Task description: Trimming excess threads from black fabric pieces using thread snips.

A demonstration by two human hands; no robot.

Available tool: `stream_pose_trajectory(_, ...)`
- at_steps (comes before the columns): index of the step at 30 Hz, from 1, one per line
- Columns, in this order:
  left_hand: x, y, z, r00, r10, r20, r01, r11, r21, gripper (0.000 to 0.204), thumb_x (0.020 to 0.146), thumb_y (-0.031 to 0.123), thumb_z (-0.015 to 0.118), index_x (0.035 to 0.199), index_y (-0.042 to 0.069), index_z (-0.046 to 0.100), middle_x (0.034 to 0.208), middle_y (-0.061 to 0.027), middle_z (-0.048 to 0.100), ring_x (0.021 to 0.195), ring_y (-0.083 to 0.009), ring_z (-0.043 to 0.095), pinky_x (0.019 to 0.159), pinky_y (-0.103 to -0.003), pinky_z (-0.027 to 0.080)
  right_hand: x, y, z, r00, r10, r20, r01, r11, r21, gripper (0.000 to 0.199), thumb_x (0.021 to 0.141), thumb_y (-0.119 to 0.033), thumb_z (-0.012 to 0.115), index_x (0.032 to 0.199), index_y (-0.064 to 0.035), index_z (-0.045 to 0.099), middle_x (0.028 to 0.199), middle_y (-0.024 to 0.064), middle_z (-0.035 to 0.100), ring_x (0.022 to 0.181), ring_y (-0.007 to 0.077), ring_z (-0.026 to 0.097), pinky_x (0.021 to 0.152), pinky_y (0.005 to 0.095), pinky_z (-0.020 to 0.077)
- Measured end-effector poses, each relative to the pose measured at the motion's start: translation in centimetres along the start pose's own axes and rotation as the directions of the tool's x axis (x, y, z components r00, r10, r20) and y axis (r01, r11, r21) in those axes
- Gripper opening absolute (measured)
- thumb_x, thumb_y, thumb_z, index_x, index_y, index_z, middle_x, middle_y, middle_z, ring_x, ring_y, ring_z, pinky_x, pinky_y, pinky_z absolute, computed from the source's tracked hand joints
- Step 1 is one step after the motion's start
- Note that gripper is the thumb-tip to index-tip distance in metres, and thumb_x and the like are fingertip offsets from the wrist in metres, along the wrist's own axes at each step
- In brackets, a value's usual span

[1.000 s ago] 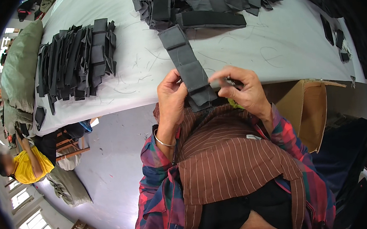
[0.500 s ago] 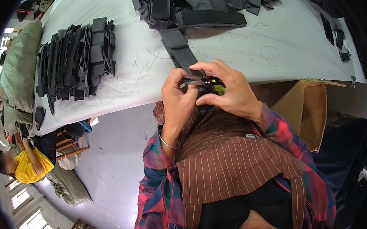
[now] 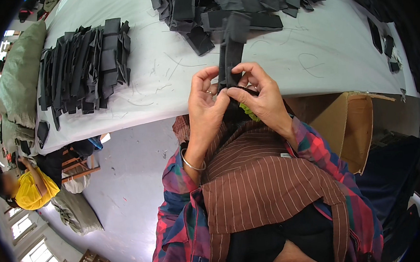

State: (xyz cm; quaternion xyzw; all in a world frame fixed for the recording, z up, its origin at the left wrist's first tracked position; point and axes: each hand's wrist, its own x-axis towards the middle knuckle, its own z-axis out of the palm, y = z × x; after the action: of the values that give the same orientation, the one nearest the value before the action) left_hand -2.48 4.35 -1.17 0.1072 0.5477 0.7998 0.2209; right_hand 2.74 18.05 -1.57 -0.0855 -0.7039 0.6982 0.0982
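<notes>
A dark grey fabric strip (image 3: pixel 232 51) stands up from between my hands at the table's near edge, its upper end blurred by motion. My left hand (image 3: pixel 202 104) pinches the strip's lower end from the left, thumb against forefinger. From the other side my right hand (image 3: pixel 266 98) pinches the same strip, the two thumbs nearly meeting. Under my right palm shows a yellow-green piece (image 3: pixel 248 111) with something black beside it; the fingers hide most of it. Beyond the strip lies a loose heap of similar dark strips (image 3: pixel 240 4).
A row of stacked dark strips (image 3: pixel 81 69) lies on the white-covered table (image 3: pixel 158 91) at left, loose threads nearby. An open cardboard box (image 3: pixel 358 130) stands below the edge at right. A person in a yellow shirt (image 3: pixel 36 189) sits far left, near large sacks (image 3: pixel 23 76).
The strip has swung from leaning left to nearly upright. The small snips seen at my right fingers are now mostly hidden under that hand. Both thumbs have come together on the strip.
</notes>
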Motion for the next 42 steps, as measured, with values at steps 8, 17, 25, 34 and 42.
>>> stream_pose_trajectory(8, -0.3, -0.4, 0.9, 0.994, 0.014, 0.105, -0.038, 0.974, 0.223, 0.042, 0.083, -0.009, 0.053, 0.124, -0.001, 0.048, 0.127, -0.01, 0.048, 0.107, -0.013, 0.052, 0.083, -0.024, 0.048, 0.3, 0.8, -1.2, 0.994, 0.055, -0.099, -0.051, 0.998, 0.038, 0.036, 0.082, 0.0, 0.058, 0.116, -0.0052, 0.049, 0.072, -0.0028, 0.056, 0.065, 0.0024, 0.046, 0.061, 0.0199, 0.0401)
stream_pose_trajectory(17, 0.2, -0.8, 0.8, 0.997, -0.075, -0.03, 0.073, 0.994, -0.084, 0.045, 0.087, -0.002, 0.057, 0.129, 0.0, 0.043, 0.125, -0.0097, 0.047, 0.097, -0.0105, 0.052, 0.077, -0.023, 0.047, 0.4, 1.4, -2.9, 0.993, 0.118, 0.015, -0.118, 0.974, 0.193, 0.042, 0.083, 0.005, 0.051, 0.124, -0.0047, 0.047, 0.093, -0.0003, 0.061, 0.079, 0.0008, 0.05, 0.069, 0.016, 0.0396)
stream_pose_trajectory(25, 0.7, -0.3, 0.3, 0.983, -0.186, 0.005, 0.186, 0.982, -0.027, 0.049, 0.092, 0.007, 0.059, 0.137, 0.0, 0.041, 0.122, -0.0093, 0.051, 0.096, -0.0108, 0.056, 0.081, -0.025, 0.048, 0.3, 0.2, -2.1, 0.997, 0.009, 0.07, -0.019, 0.99, 0.138, 0.041, 0.081, 0.008, 0.049, 0.121, -0.0042, 0.052, 0.092, 0.0007, 0.061, 0.081, 0.0035, 0.054, 0.074, 0.0185, 0.0431)
stream_pose_trajectory(34, 0.8, -0.2, -0.4, 0.974, -0.214, 0.081, 0.215, 0.977, -0.01, 0.064, 0.084, -0.002, 0.064, 0.141, 0.001, 0.036, 0.123, -0.0113, 0.051, 0.106, -0.0156, 0.056, 0.088, -0.028, 0.049, -0.3, 0.1, -1.3, 0.984, -0.013, 0.18, -0.003, 0.996, 0.087, 0.035, 0.079, 0.007, 0.051, 0.111, -0.0038, 0.06, 0.091, -0.0006, 0.061, 0.082, 0.0041, 0.056, 0.073, 0.0198, 0.0455)
stream_pose_trajectory(42, 0.7, 1.5, -0.5, 0.989, -0.148, 0.01, 0.146, 0.981, 0.124, 0.069, 0.077, -0.006, 0.067, 0.14, 0.0, 0.038, 0.123, -0.0117, 0.054, 0.107, -0.0168, 0.056, 0.088, -0.029, 0.05, 0.7, -1.6, -3.6, 0.999, 0.034, -0.002, -0.034, 0.996, 0.085, 0.016, 0.092, -0.007, 0.06, 0.106, -0.0004, 0.065, 0.089, -0.0007, 0.063, 0.077, 0.0031, 0.053, 0.07, 0.0192, 0.0459)
